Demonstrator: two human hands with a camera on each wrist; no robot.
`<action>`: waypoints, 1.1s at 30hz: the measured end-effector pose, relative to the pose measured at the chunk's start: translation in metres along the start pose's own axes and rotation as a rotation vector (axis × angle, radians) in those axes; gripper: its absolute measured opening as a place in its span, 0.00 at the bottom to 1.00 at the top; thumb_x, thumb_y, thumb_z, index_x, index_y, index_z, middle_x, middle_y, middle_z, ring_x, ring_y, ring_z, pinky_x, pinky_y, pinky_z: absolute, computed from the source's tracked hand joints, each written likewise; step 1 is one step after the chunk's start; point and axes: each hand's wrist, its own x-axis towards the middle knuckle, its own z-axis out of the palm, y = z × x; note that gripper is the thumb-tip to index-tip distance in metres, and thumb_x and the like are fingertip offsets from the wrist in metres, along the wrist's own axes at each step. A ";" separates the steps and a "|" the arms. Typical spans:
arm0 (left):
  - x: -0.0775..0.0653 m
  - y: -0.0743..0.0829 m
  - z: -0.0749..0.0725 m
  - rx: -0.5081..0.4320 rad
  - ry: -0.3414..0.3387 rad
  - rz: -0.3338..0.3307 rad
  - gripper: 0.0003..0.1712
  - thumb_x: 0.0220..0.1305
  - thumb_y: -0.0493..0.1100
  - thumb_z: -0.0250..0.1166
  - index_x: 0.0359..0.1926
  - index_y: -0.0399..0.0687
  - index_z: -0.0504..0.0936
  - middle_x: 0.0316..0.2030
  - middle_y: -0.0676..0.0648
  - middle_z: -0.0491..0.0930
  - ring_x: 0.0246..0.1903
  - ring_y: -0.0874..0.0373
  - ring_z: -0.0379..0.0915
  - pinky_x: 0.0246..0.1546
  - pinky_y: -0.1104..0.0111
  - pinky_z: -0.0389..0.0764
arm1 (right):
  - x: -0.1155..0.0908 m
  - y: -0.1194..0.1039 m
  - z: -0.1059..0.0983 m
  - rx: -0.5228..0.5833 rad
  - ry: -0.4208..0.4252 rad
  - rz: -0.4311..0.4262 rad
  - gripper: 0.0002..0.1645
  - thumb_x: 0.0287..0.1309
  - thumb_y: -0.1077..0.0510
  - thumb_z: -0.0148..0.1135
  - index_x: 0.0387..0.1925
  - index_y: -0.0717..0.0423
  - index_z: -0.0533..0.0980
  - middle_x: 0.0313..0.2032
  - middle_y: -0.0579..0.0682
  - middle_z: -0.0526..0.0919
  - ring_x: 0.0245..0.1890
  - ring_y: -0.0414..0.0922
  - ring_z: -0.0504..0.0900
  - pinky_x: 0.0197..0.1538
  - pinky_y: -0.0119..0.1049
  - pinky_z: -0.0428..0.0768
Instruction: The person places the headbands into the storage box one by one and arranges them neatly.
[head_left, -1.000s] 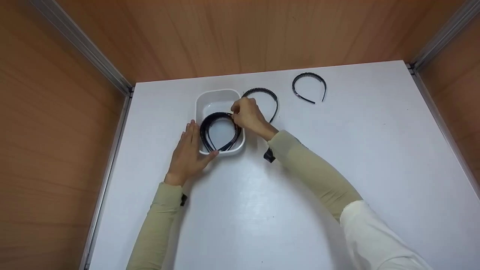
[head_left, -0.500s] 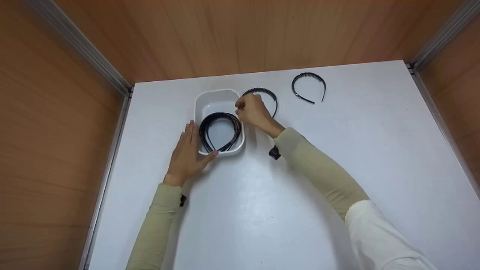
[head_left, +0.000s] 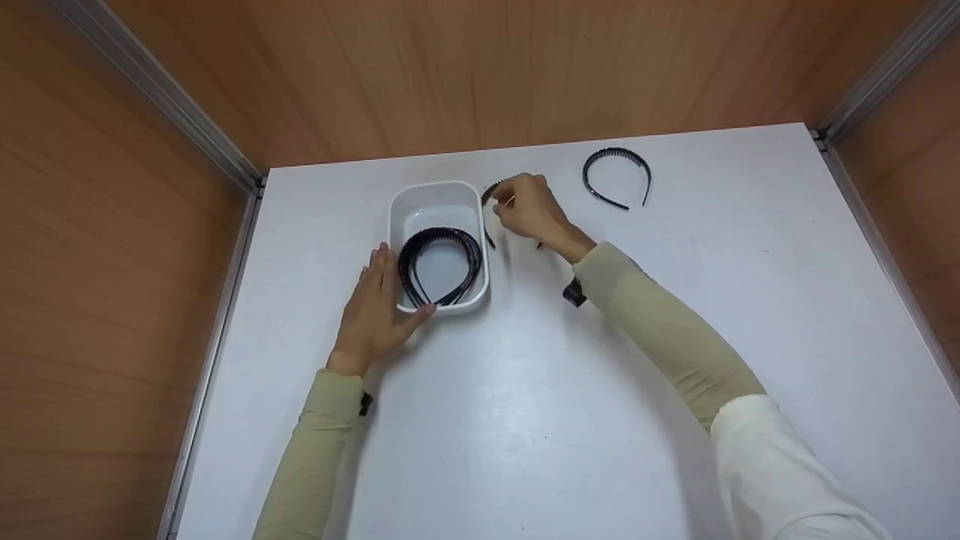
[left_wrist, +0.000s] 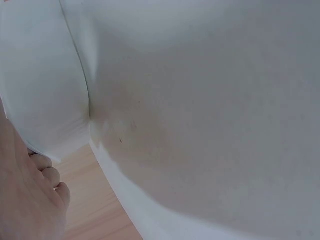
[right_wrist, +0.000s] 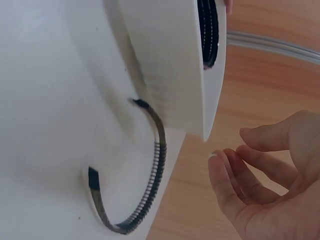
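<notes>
My left hand (head_left: 369, 315) rests along the left side and near corner of a white plastic box (head_left: 484, 281), its fingers straight and its thumb at the front rim. Several black toothed headbands (head_left: 406, 262) lie nested in the near part of the box. To the right of the box a single headband (right_wrist: 159, 155) lies on the table, partly covered in the head view by my right hand (head_left: 531, 206). That hand hovers over it with loosely bent fingers. In the right wrist view a gap shows between thumb and fingertips, with nothing held.
Another black headband (head_left: 592, 180) lies farther right, near the back edge of the white table (head_left: 480, 450). Wood-grain panels (head_left: 480, 75) stand behind the table and at both sides.
My right hand has withdrawn from the headbands in the box, moving right over the headband beside it, its fingers parting slightly. The left hand has stayed at the box.
</notes>
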 end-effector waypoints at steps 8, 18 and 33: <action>0.000 0.001 0.000 0.023 -0.021 -0.030 0.69 0.69 0.80 0.56 0.86 0.35 0.39 0.87 0.37 0.37 0.86 0.45 0.32 0.87 0.54 0.42 | 0.005 0.014 -0.021 -0.023 0.040 -0.012 0.17 0.72 0.62 0.63 0.56 0.66 0.86 0.52 0.61 0.89 0.50 0.52 0.88 0.52 0.45 0.88; -0.002 -0.001 0.004 0.025 0.018 0.002 0.70 0.68 0.78 0.60 0.85 0.33 0.41 0.86 0.36 0.39 0.86 0.43 0.35 0.87 0.52 0.45 | 0.013 0.035 -0.061 0.017 0.106 0.019 0.16 0.73 0.63 0.61 0.56 0.66 0.85 0.53 0.61 0.89 0.51 0.52 0.88 0.49 0.42 0.88; -0.013 0.001 0.001 0.027 -0.022 -0.018 0.69 0.69 0.79 0.58 0.85 0.34 0.38 0.86 0.37 0.37 0.86 0.45 0.32 0.87 0.55 0.42 | 0.034 0.067 -0.134 -0.023 0.193 0.182 0.23 0.76 0.57 0.56 0.65 0.60 0.82 0.62 0.58 0.84 0.61 0.51 0.82 0.59 0.40 0.85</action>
